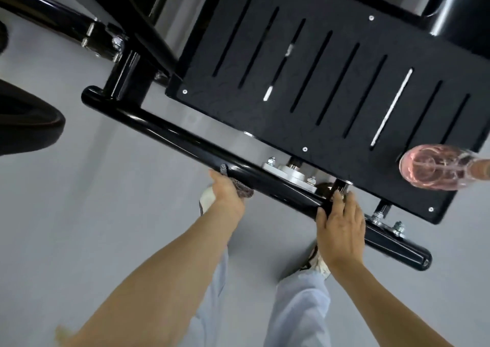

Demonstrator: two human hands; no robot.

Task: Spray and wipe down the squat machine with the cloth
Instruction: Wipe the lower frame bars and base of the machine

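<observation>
As I look down through the head camera, pale trousers (299,307) and a shoe (318,263) stand on the grey floor (106,227), and both bare forearms reach away from me. The left hand (228,198) is bunched round a grey mesh cloth (242,188), holding it against the near side of the squat machine's (127,76) black bar (185,145); its fingers are hidden from me. The right hand (340,230) lies flat over the bar further right, fingers straight across the top, gripping nothing. The bar runs from upper left to lower right. Beyond it sits the footplate (339,15), with its slots crosswise to the bar. A pink bottle (434,166) at its right end is blurred and cut off by the edge; I cannot tell whether it stands or lies.
</observation>
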